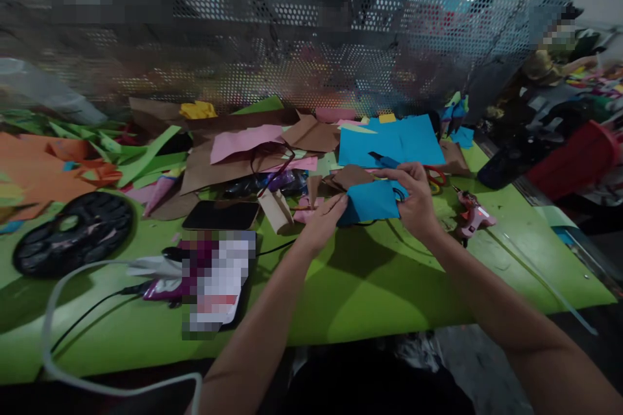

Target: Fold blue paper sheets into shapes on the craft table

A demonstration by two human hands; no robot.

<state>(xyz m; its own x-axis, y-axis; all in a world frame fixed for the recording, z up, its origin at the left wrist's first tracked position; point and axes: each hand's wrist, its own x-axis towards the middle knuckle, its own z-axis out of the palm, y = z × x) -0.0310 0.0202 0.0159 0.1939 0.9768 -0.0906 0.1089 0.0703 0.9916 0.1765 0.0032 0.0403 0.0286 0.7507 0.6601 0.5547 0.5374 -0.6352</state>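
My left hand [325, 224] pinches the left edge of a small blue paper piece [372, 201], thumb and fingers closed on it above the table. My right hand [413, 198] is closed at the paper's right edge, around what looks like a pair of scissors [400, 194]; dark loops show by the fingers, most of the tool is hidden. Just above that hand a dark-tipped blade [382, 159] points left over a larger blue sheet [418, 139]. A brown paper piece [353, 176] lies behind the small blue one.
Around the hands are a pink glue gun [474, 215], a black phone [221, 214], a cardboard roll [276, 211], a purple glue gun [163, 288] with cable and a black round tray [73, 233]. Coloured paper scraps [53, 165] line the back, below a perforated metal panel [292, 65].
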